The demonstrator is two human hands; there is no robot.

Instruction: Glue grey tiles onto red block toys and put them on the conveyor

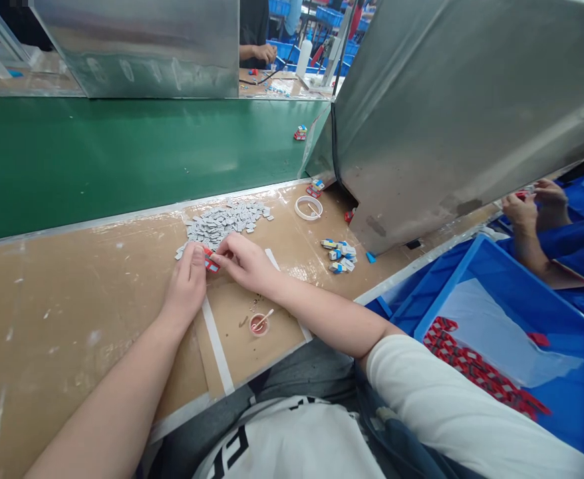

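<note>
Between my two hands is a small red plastic toy part [211, 261] with light-coloured patches. My left hand [188, 276] grips it from the left, thumb and fingers pressed together. On its right side my right hand [245, 261] pinches at it with the fingertips; whether a smaller piece sits between them is hidden. Just beyond my hands lies a heap of small grey flat pieces [227, 221]. Nearer to me stands a little cup of reddish paste [259, 324] with a cotton swab [265, 318] resting in it.
Several white, blue and yellow pieces [339, 256] lie right of my hands, near a white tape ring [308, 207]. A green conveyor belt [137, 159] runs behind the table. Metal panels [451, 113] stand around. At right, a blue bin [581, 372] holds red parts; a co-worker's hands [531, 203] show beyond.
</note>
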